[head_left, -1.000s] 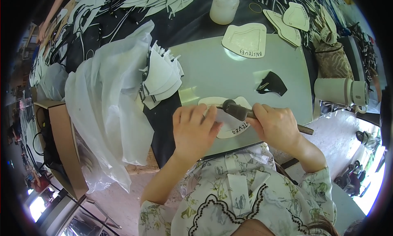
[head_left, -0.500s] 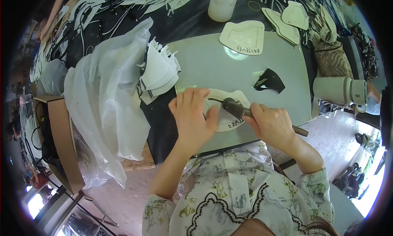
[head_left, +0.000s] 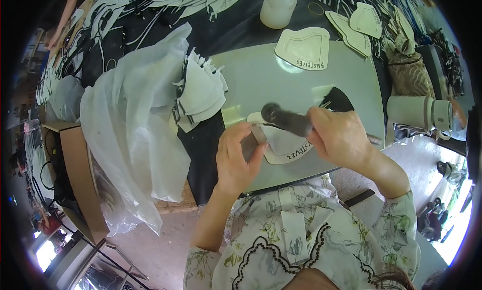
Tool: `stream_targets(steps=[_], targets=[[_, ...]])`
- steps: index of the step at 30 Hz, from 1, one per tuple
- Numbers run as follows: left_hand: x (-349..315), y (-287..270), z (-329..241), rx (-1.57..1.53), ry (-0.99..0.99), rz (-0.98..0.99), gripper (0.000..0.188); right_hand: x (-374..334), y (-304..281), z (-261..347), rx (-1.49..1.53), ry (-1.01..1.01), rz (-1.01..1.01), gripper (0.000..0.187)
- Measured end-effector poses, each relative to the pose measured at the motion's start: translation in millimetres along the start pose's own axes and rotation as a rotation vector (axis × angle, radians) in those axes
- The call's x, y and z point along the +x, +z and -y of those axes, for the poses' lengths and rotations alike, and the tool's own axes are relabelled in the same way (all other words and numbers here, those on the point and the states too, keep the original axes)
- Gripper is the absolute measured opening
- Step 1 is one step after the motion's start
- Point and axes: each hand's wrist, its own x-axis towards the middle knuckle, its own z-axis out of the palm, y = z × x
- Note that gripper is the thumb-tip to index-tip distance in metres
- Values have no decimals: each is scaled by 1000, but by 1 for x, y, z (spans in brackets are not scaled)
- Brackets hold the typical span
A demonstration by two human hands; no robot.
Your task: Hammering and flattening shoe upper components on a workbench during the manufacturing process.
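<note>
— Cream shoe-part pattern (head_left: 288, 148), where does it lie?
— Flat on the pale grey-green work mat (head_left: 261, 84), near the mat's front edge, partly under both hands. A folded white piece (head_left: 257, 135) sits on its left end.

— What is biggest around it?
— The black tabletop (head_left: 226, 23), then the mat on it. Left of the mat a crumpled clear plastic bag (head_left: 130, 124) spills over the table's edge, with a stack of white cut pieces (head_left: 198, 91) resting against it.

— And farther back?
— A second cream pattern (head_left: 304, 47) at the mat's far edge, a white plastic bottle (head_left: 277, 7) behind it, and a small black cut piece (head_left: 341, 99) just beyond the right hand.

— What are the hands doing?
— The left hand (head_left: 236, 159) presses on the folded piece, thumb and fingers pinched on its edge. The right hand (head_left: 341, 136) is curled tight round a dark-handled tool (head_left: 288, 120), whose rounded end points left over the pattern; whether it touches I cannot tell.
</note>
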Motion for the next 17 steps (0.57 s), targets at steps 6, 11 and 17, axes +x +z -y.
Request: stream_targets(steps=[6, 11, 17], targets=[[3, -2, 1, -34, -10, 35, 55, 5, -1, -3, -97, -1, 178, 34], [10, -12, -7, -19, -54, 100, 52, 0, 1, -9, -37, 20, 318, 33], [7, -41, -14, -65, -95, -279, 58, -20, 2, -27, 687, 397, 24, 35]])
